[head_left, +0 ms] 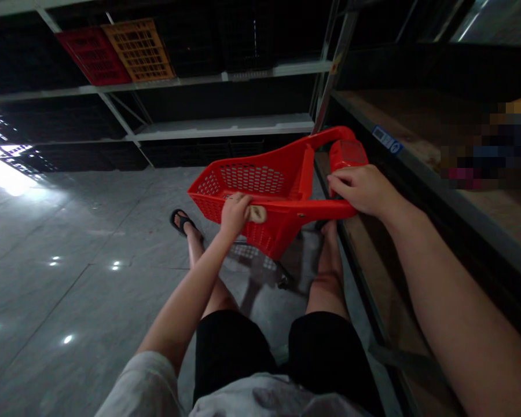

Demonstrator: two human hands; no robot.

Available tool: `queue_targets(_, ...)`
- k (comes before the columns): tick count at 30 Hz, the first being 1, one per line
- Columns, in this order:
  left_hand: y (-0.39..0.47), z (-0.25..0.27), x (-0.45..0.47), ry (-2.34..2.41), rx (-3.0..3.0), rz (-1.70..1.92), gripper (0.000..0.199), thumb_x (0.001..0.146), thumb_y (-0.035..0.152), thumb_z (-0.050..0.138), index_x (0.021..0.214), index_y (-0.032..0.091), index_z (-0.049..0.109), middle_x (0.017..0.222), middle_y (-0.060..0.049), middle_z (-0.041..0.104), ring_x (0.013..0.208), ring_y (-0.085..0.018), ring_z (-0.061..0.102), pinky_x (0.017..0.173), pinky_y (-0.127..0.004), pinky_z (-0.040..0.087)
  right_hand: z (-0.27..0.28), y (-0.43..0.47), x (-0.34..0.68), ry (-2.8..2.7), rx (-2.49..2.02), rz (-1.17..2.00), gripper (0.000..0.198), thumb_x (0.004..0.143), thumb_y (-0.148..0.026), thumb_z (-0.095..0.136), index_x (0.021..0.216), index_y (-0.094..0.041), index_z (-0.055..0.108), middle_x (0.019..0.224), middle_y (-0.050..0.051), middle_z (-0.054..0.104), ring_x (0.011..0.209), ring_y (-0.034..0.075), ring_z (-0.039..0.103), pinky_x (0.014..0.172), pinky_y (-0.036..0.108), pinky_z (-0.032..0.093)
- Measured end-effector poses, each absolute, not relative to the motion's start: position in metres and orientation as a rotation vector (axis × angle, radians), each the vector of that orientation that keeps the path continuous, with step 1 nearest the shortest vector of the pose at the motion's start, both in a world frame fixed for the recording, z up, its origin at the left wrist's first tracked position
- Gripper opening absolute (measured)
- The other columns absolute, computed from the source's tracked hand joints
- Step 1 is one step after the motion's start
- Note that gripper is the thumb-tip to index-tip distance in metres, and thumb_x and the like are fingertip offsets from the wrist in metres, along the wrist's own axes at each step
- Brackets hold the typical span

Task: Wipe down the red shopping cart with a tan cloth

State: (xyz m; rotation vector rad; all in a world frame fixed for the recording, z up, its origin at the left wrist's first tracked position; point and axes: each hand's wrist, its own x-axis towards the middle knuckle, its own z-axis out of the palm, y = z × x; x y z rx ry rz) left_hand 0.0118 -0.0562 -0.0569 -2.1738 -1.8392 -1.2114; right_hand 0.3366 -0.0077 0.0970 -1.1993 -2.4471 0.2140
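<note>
A red plastic shopping cart (260, 179) with perforated basket walls stands between my legs and the shelving. My left hand (234, 215) is closed at its near side rim. By the thumb, outside the basket wall, a small beige ring-shaped roll (257, 214) sits in that hand's grasp; it looks like tape, though its exact kind is unclear. Over at the cart's right end, my right hand (359, 186) has its fingers curled at the handle, beside a bulky red block (348, 155) with a panel on top. The right fingertips are partly hidden.
Metal racks (226, 124) cross the back, bearing dark crates, a red crate (94, 55) and a yellow crate (139, 49). A wooden shelf (386, 110) with a blue label (387, 139) runs close along the right. Grey floor (91, 231) extends to the left.
</note>
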Motion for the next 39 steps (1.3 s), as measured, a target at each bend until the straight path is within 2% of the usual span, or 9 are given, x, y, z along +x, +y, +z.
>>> queue_targets(5, -0.046, -0.048, -0.105, -1.951, -2.076, -1.209, 0.014, 0.097, 0.034, 0.056, 0.085, 0.029, 0.062, 0.088, -0.003, 0.066, 0.096, -0.024, 0.067, 0.097, -0.048, 0.059, 0.093, 0.003, 0.339, -2.451, -1.191, 0.164, 0.036, 0.095, -0.033, 0.048, 0.062, -0.022, 0.058, 0.066, 0.003, 0.063, 0.067, 0.017, 0.056, 0.069, 0.032, 0.036)
queue_targets(9, -0.033, -0.027, -0.088, -2.099, -2.054, -1.176, 0.021, 0.093, 0.022, 0.056, 0.072, 0.028, 0.056, 0.076, -0.003, 0.066, 0.083, -0.024, 0.067, 0.086, -0.045, 0.061, 0.086, 0.004, 0.333, -2.417, -1.167, 0.106, 0.037, 0.095, -0.034, 0.048, 0.061, -0.022, 0.057, 0.066, 0.003, 0.065, 0.066, 0.017, 0.056, 0.067, 0.032, 0.036)
queue_targets(12, -0.028, -0.021, -0.013, -2.066, -2.151, -1.185, 0.018, 0.089, 0.011, 0.052, 0.091, 0.023, 0.067, 0.090, -0.004, 0.075, 0.088, -0.022, 0.069, 0.089, -0.040, 0.058, 0.084, 0.000, 0.328, -2.398, -1.173, 0.046, 0.036, 0.094, -0.033, 0.048, 0.061, -0.023, 0.058, 0.068, 0.004, 0.067, 0.068, 0.019, 0.058, 0.067, 0.033, 0.036)
queue_targets(15, -0.035, -0.003, 0.075, -1.865, -2.326, -1.329, 0.039, 0.092, 0.010, 0.048, 0.122, 0.027, 0.067, 0.115, -0.001, 0.077, 0.102, -0.020, 0.072, 0.095, -0.034, 0.056, 0.086, -0.004, 0.325, -2.396, -1.186, 0.047, 0.037, 0.095, -0.032, 0.047, 0.062, -0.023, 0.060, 0.069, 0.005, 0.068, 0.069, 0.020, 0.060, 0.069, 0.033, 0.038)
queue_targets(18, -0.045, 0.028, 0.131, -1.734, -2.397, -1.570, 0.051, 0.091, 0.007, 0.044, 0.134, 0.030, 0.061, 0.105, 0.001, 0.077, 0.096, -0.019, 0.073, 0.091, -0.032, 0.056, 0.089, -0.008, 0.326, -2.389, -1.160, 0.102, 0.039, 0.098, -0.031, 0.044, 0.064, -0.022, 0.060, 0.069, 0.006, 0.069, 0.070, 0.020, 0.062, 0.072, 0.034, 0.041)
queue_targets(24, -0.036, 0.021, 0.118, -1.659, -2.470, -1.266, 0.022, 0.095, 0.016, 0.048, 0.100, 0.024, 0.068, 0.105, -0.003, 0.075, 0.100, -0.022, 0.070, 0.089, -0.033, 0.054, 0.090, -0.009, 0.328, -2.350, -1.141, 0.072, 0.037, 0.100, -0.031, 0.043, 0.068, -0.022, 0.060, 0.074, 0.006, 0.069, 0.073, 0.020, 0.061, 0.074, 0.033, 0.042)
queue_targets(31, -0.017, -0.037, -0.020, -1.772, -2.263, -1.257, 0.021, 0.099, 0.020, 0.053, 0.079, 0.022, 0.059, 0.082, -0.003, 0.064, 0.082, -0.018, 0.059, 0.083, -0.034, 0.055, 0.089, -0.006, 0.328, -2.363, -1.096, 0.136, 0.037, 0.101, -0.027, 0.044, 0.069, -0.021, 0.062, 0.076, 0.006, 0.070, 0.074, 0.019, 0.062, 0.076, 0.031, 0.042)
queue_targets(36, -0.011, -0.021, -0.078, -1.927, -2.091, -1.310, 0.030, 0.102, 0.043, 0.066, 0.115, 0.016, 0.068, 0.110, -0.006, 0.070, 0.093, -0.017, 0.068, 0.084, -0.037, 0.061, 0.088, -0.009, 0.324, -2.396, -1.089, 0.093, 0.037, 0.102, -0.026, 0.044, 0.072, -0.020, 0.065, 0.078, 0.007, 0.072, 0.078, 0.020, 0.064, 0.075, 0.031, 0.040)
queue_targets(39, -0.010, -0.015, -0.044, -1.958, -2.075, -1.331, 0.022, 0.103, 0.030, 0.059, 0.088, 0.017, 0.066, 0.086, -0.001, 0.067, 0.079, -0.015, 0.064, 0.077, -0.032, 0.057, 0.088, -0.013, 0.322, -2.404, -1.111, 0.011, 0.036, 0.102, -0.026, 0.045, 0.076, -0.019, 0.069, 0.083, 0.007, 0.075, 0.082, 0.020, 0.065, 0.075, 0.031, 0.039)
